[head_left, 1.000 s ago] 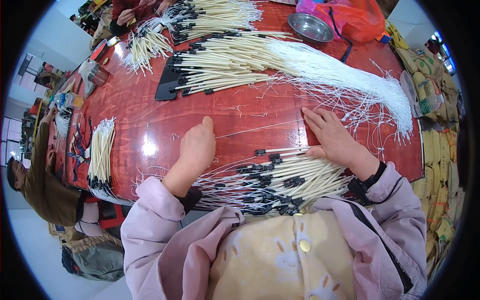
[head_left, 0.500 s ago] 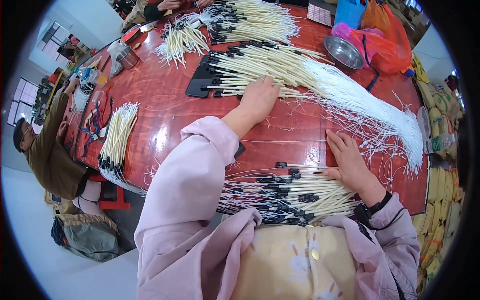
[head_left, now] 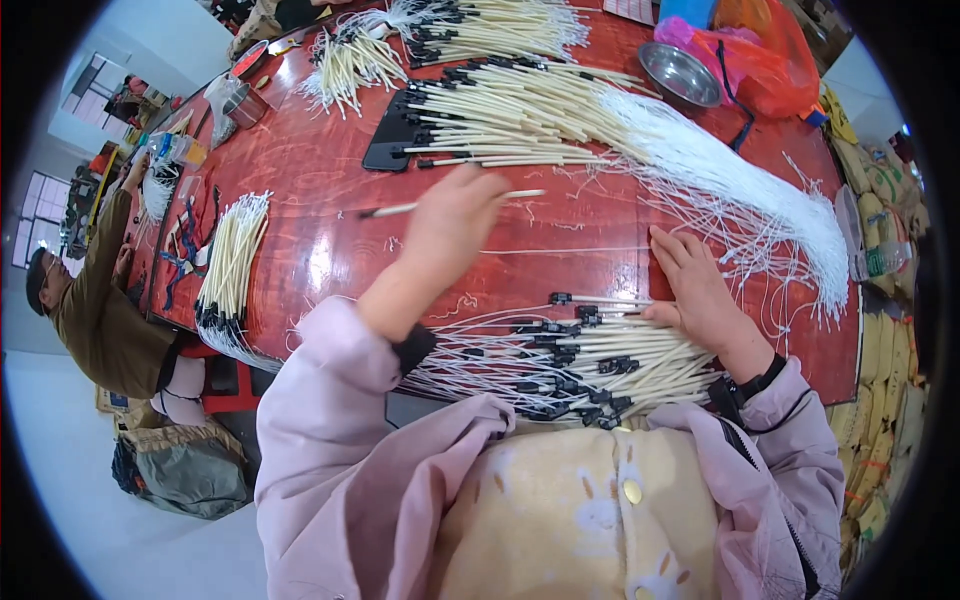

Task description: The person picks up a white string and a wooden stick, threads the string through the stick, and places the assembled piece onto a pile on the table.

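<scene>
— So, what do we see in the left hand [head_left: 455, 222]?

— We see it curled, partly closed, round one stick [head_left: 526, 193]: thin, straight, cream, with a dark tip at its left end. The hand is blurred and its fingertips are hidden, so we cannot tell the exact grip.

— Where do we place that stick?

— Over the red table [head_left: 300, 180], just on our side of the far pile [head_left: 510, 115], nearly crosswise, poking out either side of the hand.

— And the right hand [head_left: 695, 300]?

— We find it loosely open, palm down, fingers a little spread, their tips near the right end of a fine white string [head_left: 560, 251] that runs straight over the glossy, grained wood. We cannot tell whether they press on it. The thumb lies at the upper edge of the near pile [head_left: 630, 365].

— How do we describe that pile?

— Smooth, round cream rods with blocky black ends, white threads [head_left: 465, 362] trailing off leftward.

— Beyond?

— The far pile runs into a dense, stringy white sheaf [head_left: 745, 190], and its black ends overlap a flat, dark phone [head_left: 385, 145]. Past it we see a shiny, round metal bowl [head_left: 681, 76].
</scene>
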Motion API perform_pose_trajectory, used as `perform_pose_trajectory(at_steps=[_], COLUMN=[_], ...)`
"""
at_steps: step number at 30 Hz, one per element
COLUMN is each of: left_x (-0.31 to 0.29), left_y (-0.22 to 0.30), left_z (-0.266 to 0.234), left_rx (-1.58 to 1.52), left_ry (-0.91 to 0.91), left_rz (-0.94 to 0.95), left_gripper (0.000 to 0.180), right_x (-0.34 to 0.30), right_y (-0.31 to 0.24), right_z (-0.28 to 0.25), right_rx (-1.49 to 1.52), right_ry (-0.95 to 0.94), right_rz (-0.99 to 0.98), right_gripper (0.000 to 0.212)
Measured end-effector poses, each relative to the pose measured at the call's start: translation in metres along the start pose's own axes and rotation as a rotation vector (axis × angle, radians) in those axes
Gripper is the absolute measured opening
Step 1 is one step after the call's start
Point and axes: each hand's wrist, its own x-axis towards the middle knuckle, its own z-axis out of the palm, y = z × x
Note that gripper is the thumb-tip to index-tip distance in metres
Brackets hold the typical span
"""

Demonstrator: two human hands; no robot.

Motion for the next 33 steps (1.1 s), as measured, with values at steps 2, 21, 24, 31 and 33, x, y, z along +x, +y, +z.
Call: perform_pose_trajectory(at_steps=[2,21,24,31,33], left_x=[-0.031,-0.102,-0.101,-0.095,-0.093], left_y=[-0.01,-0.021,-0.02,-0.017,-0.016], left_z=[-0.028,-0.049,-0.047,-0.041,-0.038], left_rx=[0.022,0.105,0.106,0.131,0.146], left_ry=[-0.027,-0.095,-0.096,-0.12,-0.114], left_rz=[-0.178,-0.346,-0.357,-0.365,-0.354], left_gripper=[0.011,0.01,0.01,0.01,0.01], right_x=[0.002,0.006,0.007,0.008,0.009], right_y=[0.0,-0.014,-0.016,-0.015,-0.014], right_z=[0.001,-0.003,-0.005,-0.006,-0.006], right_rx=[-0.003,-0.056,-0.063,-0.057,-0.06], right_ry=[0.014,-0.01,-0.012,-0.016,-0.011], right_rz=[-0.005,0.039,0.038,0.036,0.027], right_gripper=[0.105,0.102,0.103,0.104,0.103])
